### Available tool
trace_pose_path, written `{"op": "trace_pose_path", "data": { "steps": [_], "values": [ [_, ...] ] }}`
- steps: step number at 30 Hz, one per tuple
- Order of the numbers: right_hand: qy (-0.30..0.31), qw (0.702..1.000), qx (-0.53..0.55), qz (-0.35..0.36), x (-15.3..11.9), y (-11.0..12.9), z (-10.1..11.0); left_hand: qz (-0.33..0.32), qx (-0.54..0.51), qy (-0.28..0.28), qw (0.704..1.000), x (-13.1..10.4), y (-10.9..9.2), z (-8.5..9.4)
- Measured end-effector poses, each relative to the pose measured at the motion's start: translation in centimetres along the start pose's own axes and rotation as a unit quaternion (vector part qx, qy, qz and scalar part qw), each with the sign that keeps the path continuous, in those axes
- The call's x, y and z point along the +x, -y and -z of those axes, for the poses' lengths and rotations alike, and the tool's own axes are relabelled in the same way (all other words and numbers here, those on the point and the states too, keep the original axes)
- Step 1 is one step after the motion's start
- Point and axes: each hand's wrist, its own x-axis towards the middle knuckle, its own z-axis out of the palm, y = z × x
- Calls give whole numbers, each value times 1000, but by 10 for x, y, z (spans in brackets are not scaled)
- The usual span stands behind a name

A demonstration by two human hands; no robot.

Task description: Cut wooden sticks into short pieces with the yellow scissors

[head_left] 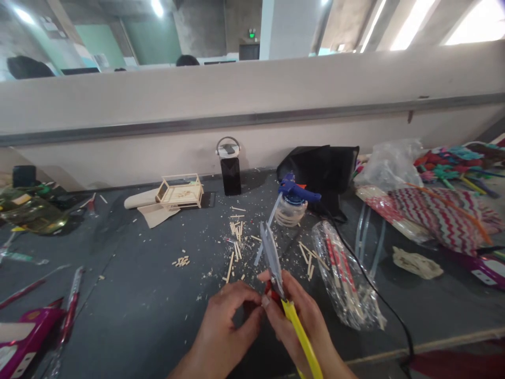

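Yellow-handled scissors [294, 321] rest in my right hand [305, 321], blades pointing up and away over the table. The fingers of that hand are curled round them, with something small and red [272, 290] beside the blades. My left hand [229, 323] is closed in a pinch, thumb and forefinger meeting the right fingertips; what it pinches is too small to make out. Cut wooden sticks [237, 237] and crumbs are scattered beyond the hands. A blue glue gun [295, 188] lies on a clear round jar [291, 213]. A small wooden bed-like model [181, 193] stands at the back left.
Plastic-wrapped sticks [347, 279] lie at the right beside a black cable [379, 295]. A black bottle [231, 176] stands near the wall. Purple packages [35, 331] sit at both sides. Knitted fabric [445, 216] and a crumpled bag [389, 166] are at the right.
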Motion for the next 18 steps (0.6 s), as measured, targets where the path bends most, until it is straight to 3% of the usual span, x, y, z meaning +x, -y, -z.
{"op": "trace_pose_path", "data": {
  "steps": [3, 6, 10, 13, 18],
  "values": [
    [7, 999, -4, 45, 1, 3, 1, 31, -16, 13, 999, 2, -2, 4],
    [6, 994, -23, 109, 3, 4, 5, 114, -128, -12, 985, 7, -2, 8],
    [2, 971, -133, 201, 6, -3, 10, 213, -341, -118, 908, 15, -6, 11],
    [4, 945, -220, 242, 7, -9, 11, 210, -413, -151, 874, 18, -11, 10],
    [7, 923, -292, 253, 5, -12, 11, 198, -441, -164, 860, 17, -13, 5]
  ]
}}
